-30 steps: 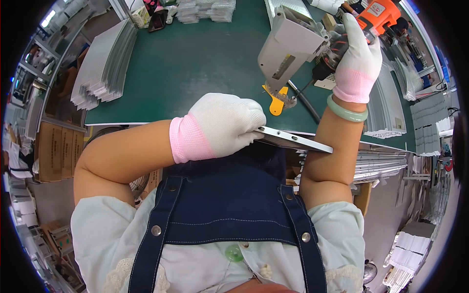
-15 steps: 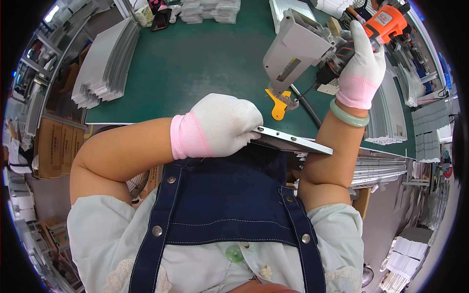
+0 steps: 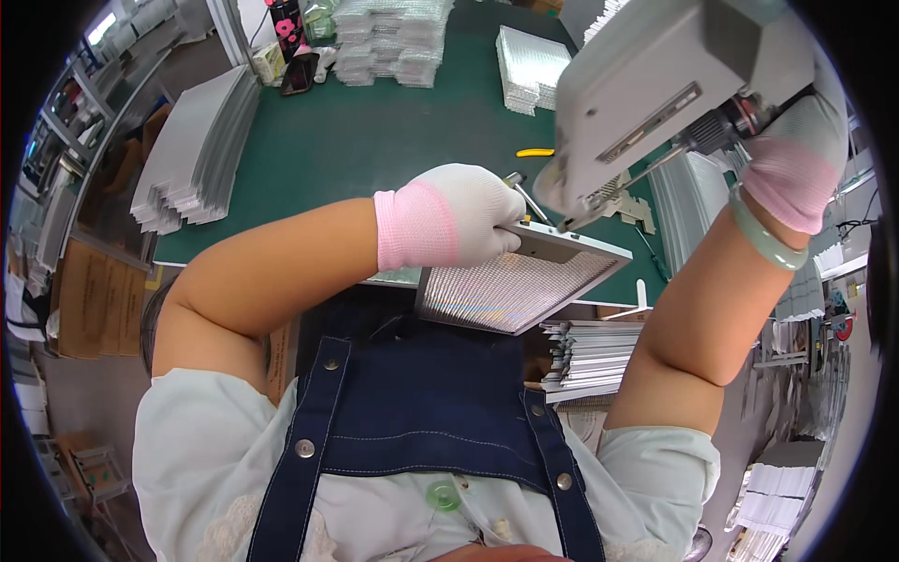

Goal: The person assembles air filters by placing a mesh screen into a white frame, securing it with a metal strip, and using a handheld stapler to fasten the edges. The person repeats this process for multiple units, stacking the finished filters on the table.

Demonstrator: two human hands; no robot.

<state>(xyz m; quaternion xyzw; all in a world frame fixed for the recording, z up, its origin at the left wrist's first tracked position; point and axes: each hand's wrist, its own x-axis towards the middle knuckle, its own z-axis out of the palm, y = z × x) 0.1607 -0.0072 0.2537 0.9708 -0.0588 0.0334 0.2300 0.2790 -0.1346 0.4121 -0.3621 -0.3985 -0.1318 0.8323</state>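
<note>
1 thin, rectangular panel of fine silvery mesh in a pale metal frame (image 3: 510,292) tilts at the front edge of a green-topped table (image 3: 318,140), before the person's navy-blue bib apron (image 3: 426,403). The left hand (image 3: 461,217), in a white knit glove with a pink cuff, pinches the frame near its upper left corner, thumb and curled fingers pressed together on it. The right hand (image 3: 807,140), gloved alike, is closed round the rear of a grey-bodied power driver (image 3: 646,89) with a long, slender metal bit (image 3: 644,174); the housing hides most of the fingers, so how firmly they squeeze cannot be told. The bit's tip is right beside the frame's upper edge; whether they touch is unclear.

The panel is probably light and stiff along its frame, while the mesh looks easy to dent. Smooth metal may slide under knit cloth, so the hold is best taken on the frame, at a corner or by 2 opposite sides, clear of the mesh and the bit.
</note>
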